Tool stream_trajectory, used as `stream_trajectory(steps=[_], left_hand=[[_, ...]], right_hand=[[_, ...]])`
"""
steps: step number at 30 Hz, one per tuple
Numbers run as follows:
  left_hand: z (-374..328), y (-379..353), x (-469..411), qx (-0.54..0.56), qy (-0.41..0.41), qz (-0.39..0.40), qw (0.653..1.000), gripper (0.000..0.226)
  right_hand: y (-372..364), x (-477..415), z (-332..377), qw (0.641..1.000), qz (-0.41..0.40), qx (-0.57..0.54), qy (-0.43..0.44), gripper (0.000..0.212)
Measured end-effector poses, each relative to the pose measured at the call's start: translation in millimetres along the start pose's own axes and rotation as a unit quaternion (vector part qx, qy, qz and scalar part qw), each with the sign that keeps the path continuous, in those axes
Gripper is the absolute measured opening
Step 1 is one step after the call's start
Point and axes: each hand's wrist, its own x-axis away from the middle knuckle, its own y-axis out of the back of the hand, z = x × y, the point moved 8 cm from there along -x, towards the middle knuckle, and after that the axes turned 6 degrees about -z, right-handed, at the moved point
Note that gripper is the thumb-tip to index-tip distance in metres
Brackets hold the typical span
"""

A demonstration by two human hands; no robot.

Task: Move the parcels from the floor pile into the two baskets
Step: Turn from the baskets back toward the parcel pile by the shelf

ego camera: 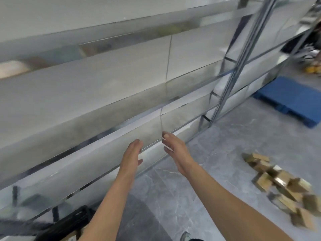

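A pile of brown cardboard parcels [281,186] lies on the grey floor at the right, blurred by motion. A black basket [69,221] shows at the bottom left, partly cut off by the frame edge, with something pale inside. My left hand [132,153] and my right hand [175,150] are stretched out in front of me, palms facing each other, fingers straight, holding nothing. Both hands hang in front of the lowest shelves, well left of the parcel pile and above the basket.
A long metal rack [231,79] with grey shelves fills the left and middle. A blue pallet [291,98] lies on the floor at the far right. Dark objects sit at the top right. Grey marbled floor [199,171] spreads between the rack and the parcels.
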Motion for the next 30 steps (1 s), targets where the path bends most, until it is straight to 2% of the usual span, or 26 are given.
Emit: stream_trajectory(steps=[3,7,9,18,21,25,30], left_hand=[[-6.9,-67.5,1.9,-0.019,-0.004,0.036,0.999,0.045],[-13.3,-154.1,13.8,-0.048,-0.005,0.102,0.994,0.015],[-14.2,-191.6,20.4,-0.058,-0.003,0.136,0.989,0.012],[-3.3,-320.3,16.2,-0.128,0.003,0.275,0.953,0.031],[2.3,-347.8,6.4,-0.152,0.004,0.317,0.936,0.028],[6.2,-380.0,-2.5,-0.172,0.004,0.371,0.912,0.038],[16.0,-414.1,2.0,-0.197,0.012,0.43,0.881,0.05]], right_hand=[[67.0,-2.4,7.8,0.999,-0.038,-0.021,0.004,0.042],[147.1,2.2,15.0,0.995,-0.093,-0.044,0.006,0.043],[180.5,6.5,16.9,0.991,-0.121,-0.051,0.007,0.043],[279.5,16.5,12.0,0.962,-0.256,-0.098,-0.001,0.036],[294.3,15.0,7.9,0.95,-0.297,-0.098,-0.01,0.043],[306.1,16.0,5.9,0.931,-0.35,-0.103,-0.012,0.029],[324.9,25.3,5.8,0.908,-0.4,-0.123,-0.007,0.028]])
